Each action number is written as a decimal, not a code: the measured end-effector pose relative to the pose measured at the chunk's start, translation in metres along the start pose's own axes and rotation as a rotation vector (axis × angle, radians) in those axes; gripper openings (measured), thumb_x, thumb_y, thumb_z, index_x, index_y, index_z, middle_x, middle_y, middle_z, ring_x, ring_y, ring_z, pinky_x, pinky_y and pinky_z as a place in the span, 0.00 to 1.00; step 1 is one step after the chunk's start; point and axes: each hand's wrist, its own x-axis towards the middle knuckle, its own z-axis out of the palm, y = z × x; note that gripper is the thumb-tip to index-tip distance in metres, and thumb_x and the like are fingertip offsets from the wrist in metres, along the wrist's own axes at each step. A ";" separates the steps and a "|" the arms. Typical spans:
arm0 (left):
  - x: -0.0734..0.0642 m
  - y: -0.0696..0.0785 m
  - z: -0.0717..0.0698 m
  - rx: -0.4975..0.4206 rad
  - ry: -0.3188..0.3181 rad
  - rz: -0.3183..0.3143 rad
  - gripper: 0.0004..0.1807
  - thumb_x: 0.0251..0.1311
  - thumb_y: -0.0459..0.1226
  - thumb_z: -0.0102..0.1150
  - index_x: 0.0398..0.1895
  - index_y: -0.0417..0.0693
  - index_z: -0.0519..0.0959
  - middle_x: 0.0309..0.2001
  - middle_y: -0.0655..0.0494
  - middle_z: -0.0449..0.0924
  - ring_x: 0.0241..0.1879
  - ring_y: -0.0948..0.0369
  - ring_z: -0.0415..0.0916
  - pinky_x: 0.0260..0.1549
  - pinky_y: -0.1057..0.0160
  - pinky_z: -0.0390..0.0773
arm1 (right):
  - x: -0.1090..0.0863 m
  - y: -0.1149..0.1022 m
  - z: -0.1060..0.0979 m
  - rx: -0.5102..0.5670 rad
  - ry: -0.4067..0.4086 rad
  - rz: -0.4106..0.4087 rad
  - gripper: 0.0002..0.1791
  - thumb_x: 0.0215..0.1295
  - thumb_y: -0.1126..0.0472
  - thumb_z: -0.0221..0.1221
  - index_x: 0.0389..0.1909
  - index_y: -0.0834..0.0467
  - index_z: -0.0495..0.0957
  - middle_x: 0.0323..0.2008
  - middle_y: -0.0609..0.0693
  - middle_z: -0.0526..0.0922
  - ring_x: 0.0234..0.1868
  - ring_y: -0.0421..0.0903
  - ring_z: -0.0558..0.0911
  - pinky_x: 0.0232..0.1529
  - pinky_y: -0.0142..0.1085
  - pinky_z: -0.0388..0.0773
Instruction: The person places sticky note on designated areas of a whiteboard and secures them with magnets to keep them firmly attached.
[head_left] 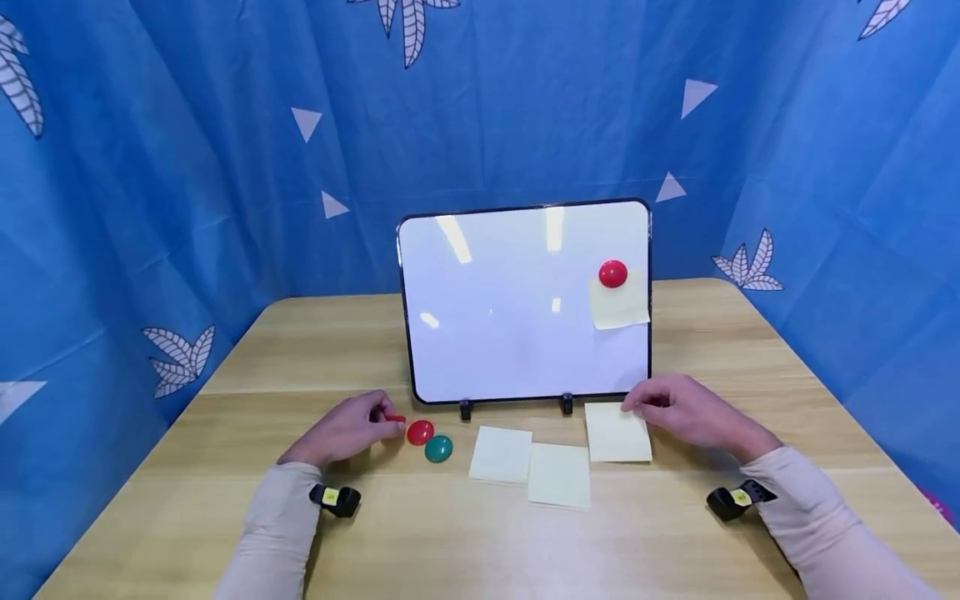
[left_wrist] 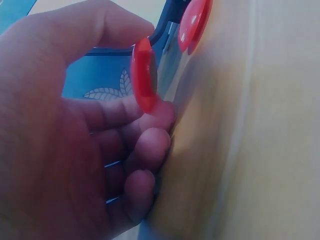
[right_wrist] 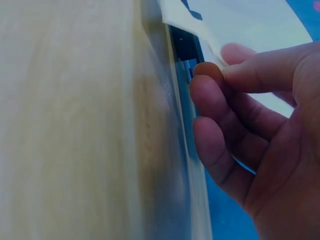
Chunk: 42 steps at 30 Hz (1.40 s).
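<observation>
While the left hand pinches a round red magnet near the lower left corner of the whiteboard, the right hand I'm watching pinches a sticky note below its lower right.

A blue curtain hangs in soft folds behind the table's far edge and along its left and right edges, printed with pale triangles and outlined leaves, with a pink patch low beyond the right edge. The table is light wood grain with rounded far corners, and a pale sheen of light lies toward its near edge.
</observation>
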 end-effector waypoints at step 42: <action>-0.001 0.003 0.003 0.009 0.019 0.018 0.13 0.53 0.41 0.65 0.39 0.49 0.75 0.32 0.53 0.75 0.28 0.54 0.71 0.25 0.59 0.71 | 0.027 -0.035 -0.021 -0.066 0.083 0.004 0.13 0.65 0.71 0.59 0.47 0.56 0.83 0.32 0.51 0.77 0.35 0.51 0.74 0.29 0.34 0.75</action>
